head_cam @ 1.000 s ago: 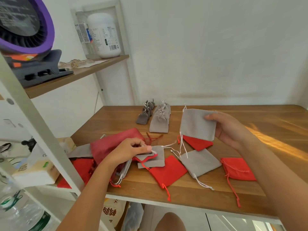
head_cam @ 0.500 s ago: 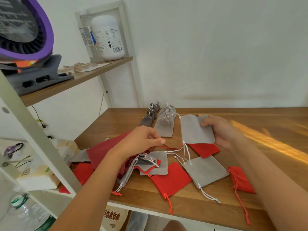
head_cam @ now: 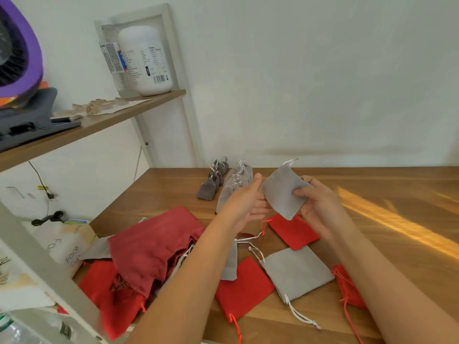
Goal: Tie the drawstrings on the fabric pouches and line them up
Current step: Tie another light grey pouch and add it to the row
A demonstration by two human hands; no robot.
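Left hand (head_cam: 244, 204) has lifted off the heap and come up to the grey pouch (head_cam: 282, 192), which the right hand (head_cam: 320, 207) has raised and tilted.

Nearest, loose pouches lie flat on the wooden table (head_cam: 409, 194): a red pouch (head_cam: 244, 286), a flat grey pouch (head_cam: 296, 274) and a large dark red bag (head_cam: 154, 244) over a heap at left.

Above them, the right hand pinches the grey pouch, thumb in front. The left hand's fingers are straight and meet its left edge.

Behind, tied grey pouches (head_cam: 236, 184) lie in rows near a white wall (head_cam: 323, 83). A shelf (head_cam: 104, 122) at left carries a white bottle (head_cam: 146, 60) and a purple fan (head_cam: 19, 53).
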